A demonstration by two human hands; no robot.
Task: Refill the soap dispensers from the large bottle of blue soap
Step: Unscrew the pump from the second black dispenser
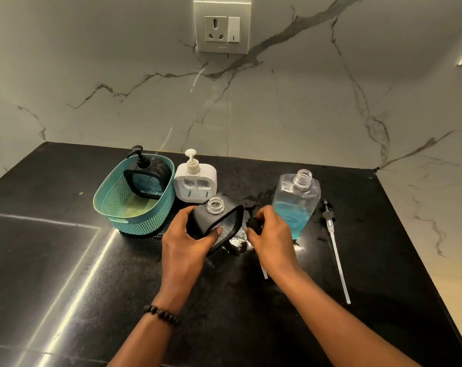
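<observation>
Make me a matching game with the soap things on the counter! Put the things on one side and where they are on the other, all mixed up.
Things:
1. black dispenser with pump on
2. white dispenser
3. open black dispenser
4. large bottle of blue soap

Places:
A. held tilted in the left hand
B. inside the teal basket
C. right of the right hand, cap off
D. just right of the basket, pump on

Pairs: 1-B, 2-D, 3-A, 4-C

Bare counter [65, 274] front-left; basket [134, 207], white dispenser [195, 184], blue soap bottle [296, 202] crowd rear.
</observation>
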